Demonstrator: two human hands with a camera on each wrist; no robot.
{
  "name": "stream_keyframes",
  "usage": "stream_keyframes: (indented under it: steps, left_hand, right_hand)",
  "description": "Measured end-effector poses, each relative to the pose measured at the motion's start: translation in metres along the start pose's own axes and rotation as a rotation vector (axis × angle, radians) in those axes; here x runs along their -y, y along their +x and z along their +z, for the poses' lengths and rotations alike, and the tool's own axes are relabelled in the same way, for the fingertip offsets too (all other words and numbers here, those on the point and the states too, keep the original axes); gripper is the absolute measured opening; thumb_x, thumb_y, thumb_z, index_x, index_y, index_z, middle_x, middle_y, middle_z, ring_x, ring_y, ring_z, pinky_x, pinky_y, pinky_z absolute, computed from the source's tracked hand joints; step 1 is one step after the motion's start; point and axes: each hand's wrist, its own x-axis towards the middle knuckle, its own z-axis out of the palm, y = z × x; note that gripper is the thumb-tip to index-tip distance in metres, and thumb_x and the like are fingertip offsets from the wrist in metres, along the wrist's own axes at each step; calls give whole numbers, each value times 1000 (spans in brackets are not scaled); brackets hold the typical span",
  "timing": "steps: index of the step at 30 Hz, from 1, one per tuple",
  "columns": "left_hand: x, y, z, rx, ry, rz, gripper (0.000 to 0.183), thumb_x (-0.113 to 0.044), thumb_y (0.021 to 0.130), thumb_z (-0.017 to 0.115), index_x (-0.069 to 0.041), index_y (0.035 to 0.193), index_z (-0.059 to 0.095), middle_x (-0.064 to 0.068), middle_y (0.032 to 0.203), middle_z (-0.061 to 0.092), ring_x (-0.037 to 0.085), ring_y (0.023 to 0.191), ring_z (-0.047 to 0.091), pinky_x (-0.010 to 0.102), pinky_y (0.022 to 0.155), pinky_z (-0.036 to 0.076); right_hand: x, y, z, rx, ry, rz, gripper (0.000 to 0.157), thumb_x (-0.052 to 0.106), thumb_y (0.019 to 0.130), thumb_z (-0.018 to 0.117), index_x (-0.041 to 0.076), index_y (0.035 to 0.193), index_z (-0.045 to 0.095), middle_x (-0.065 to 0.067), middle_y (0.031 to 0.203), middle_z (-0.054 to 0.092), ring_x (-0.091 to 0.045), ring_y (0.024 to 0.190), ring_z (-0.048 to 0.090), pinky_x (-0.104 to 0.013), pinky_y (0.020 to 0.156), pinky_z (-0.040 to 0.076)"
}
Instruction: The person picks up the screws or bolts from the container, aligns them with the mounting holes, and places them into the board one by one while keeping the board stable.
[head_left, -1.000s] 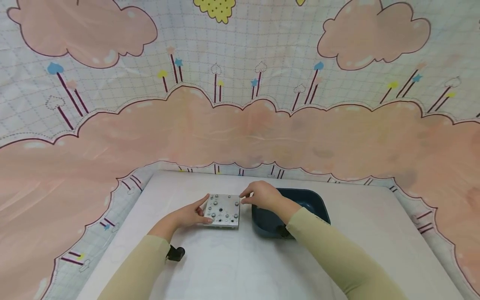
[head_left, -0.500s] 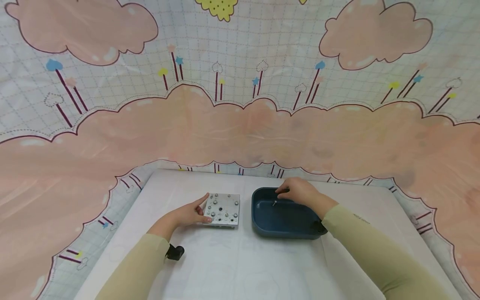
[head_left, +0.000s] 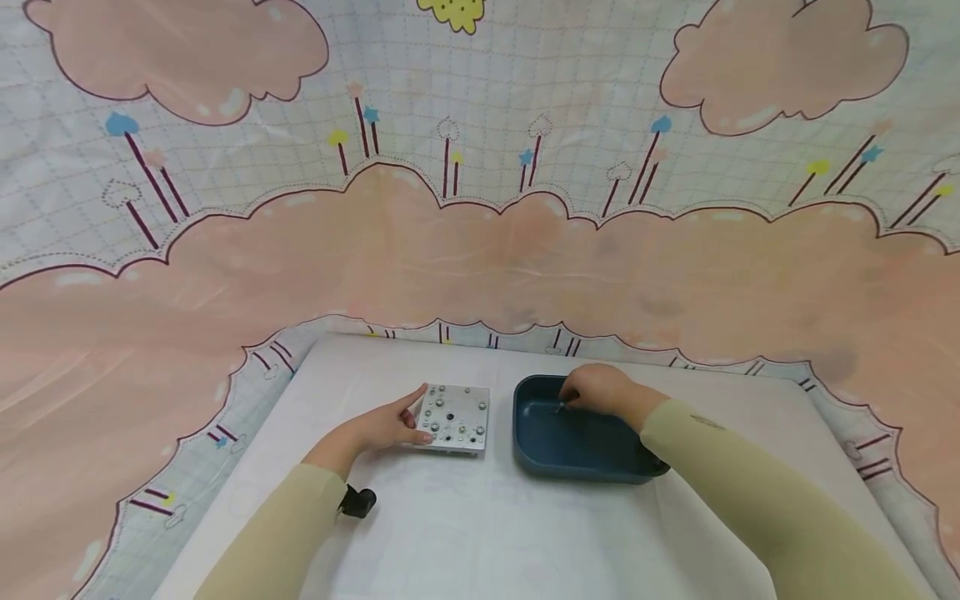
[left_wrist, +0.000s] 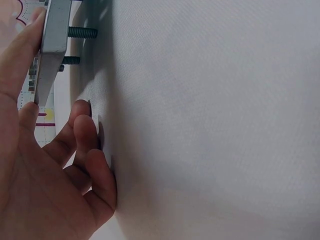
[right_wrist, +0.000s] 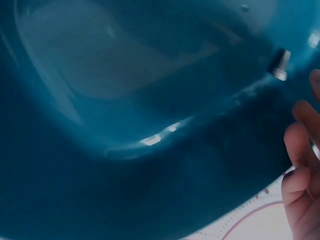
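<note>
My left hand (head_left: 386,427) pinches the left edge of a square silver metal plate (head_left: 459,412) between thumb and forefinger. Several screws and holes dot its upper face. In the left wrist view, threaded screw shanks (left_wrist: 82,33) stick out under the plate, and the other fingers curl loosely above the white tabletop. My right hand (head_left: 606,389) reaches over the back of a dark blue tray (head_left: 577,479). A small silver screw (right_wrist: 281,66), blurred, shows inside the tray, apart from the visible fingertips (right_wrist: 296,132). Part of that hand lies outside the right wrist view.
The white table (head_left: 480,533) carries the plate and, to its right, the tray with its raised rim. A black wrist camera (head_left: 358,502) hangs by the left sleeve. Behind the table rises a patterned cloth (head_left: 480,258).
My right hand has moved from the plate's right edge over to the tray and lowered with a screw, which now shows apart from the fingers. The left hand keeps its hold on the plate.
</note>
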Motion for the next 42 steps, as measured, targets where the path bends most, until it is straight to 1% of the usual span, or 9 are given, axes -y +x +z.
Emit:
stream_keyframes:
  steps: [4, 9, 13, 18, 24, 32, 34, 37, 42]
  left_hand:
    - [-2, 0, 1, 3, 1, 1, 107, -40, 79, 83, -27, 160, 16, 6, 99, 51, 20, 89, 48, 41, 84, 36]
    - [-2, 0, 1, 4, -12, -10, 106, -39, 79, 83, -28, 160, 16, 6, 100, 51, 20, 89, 48, 40, 84, 36]
    - [-1, 2, 0, 3, -8, -17, 107, -39, 79, 84, -28, 160, 15, 6, 100, 52, 20, 89, 48, 40, 84, 37]
    - [-2, 3, 0, 8, 5, -17, 107, -40, 79, 83, -27, 160, 15, 6, 100, 52, 20, 90, 49, 40, 85, 37]
    - [-4, 1, 0, 8, 16, -16, 106, -39, 80, 83, -26, 161, 15, 5, 100, 52, 20, 89, 48, 40, 85, 36]
    - [-3, 0, -2, 6, 1, -11, 106, -36, 80, 83, -25, 161, 15, 6, 101, 51, 20, 88, 48, 40, 85, 36]
    - [-2, 1, -1, 8, -4, -12, 106, -37, 80, 83, -26, 161, 15, 6, 101, 51, 20, 89, 48, 40, 85, 36]
    - [-2, 1, -1, 10, -6, -11, 106, -37, 80, 83, -26, 161, 14, 6, 101, 51, 20, 90, 48, 40, 85, 36]
    - [-3, 1, 0, 5, -7, -21, 107, -38, 79, 84, -27, 160, 15, 6, 101, 51, 20, 90, 48, 40, 85, 36]
  right_hand:
    - [-2, 1, 8, 3, -51, -5, 11, 16, 87, 77, 14, 98, 78, 3, 92, 71, -16, 85, 66, -36, 78, 53]
    - [-1, 4, 15, 6, -74, -4, 10, 14, 87, 75, 14, 97, 77, 2, 92, 71, -18, 86, 66, -37, 78, 53]
    - [1, 8, 18, 24, -79, 0, 9, 12, 88, 75, 11, 97, 76, 1, 88, 70, -17, 81, 65, -37, 76, 53]
    - [1, 11, 20, 48, -80, 54, 3, 14, 90, 73, 11, 90, 73, 4, 78, 64, -13, 69, 57, -35, 69, 51]
    - [2, 14, 24, 59, -65, 95, 15, 20, 90, 74, 15, 78, 66, 6, 70, 56, -12, 63, 49, -33, 62, 46]
    - [4, 12, 22, 56, -62, 86, 14, 24, 89, 74, 15, 81, 68, 6, 72, 59, -11, 65, 52, -34, 65, 48]
    - [2, 11, 21, 43, -67, 54, 10, 23, 89, 75, 15, 84, 70, 7, 74, 60, -11, 66, 54, -34, 67, 50]
    - [-1, 11, 22, 10, -108, -42, 3, 16, 89, 74, 15, 89, 71, 5, 78, 62, -12, 70, 56, -35, 68, 51]
    - [-5, 14, 27, -36, -224, -220, 9, 8, 88, 72, 15, 93, 75, 2, 79, 61, -12, 66, 55, -32, 61, 50]
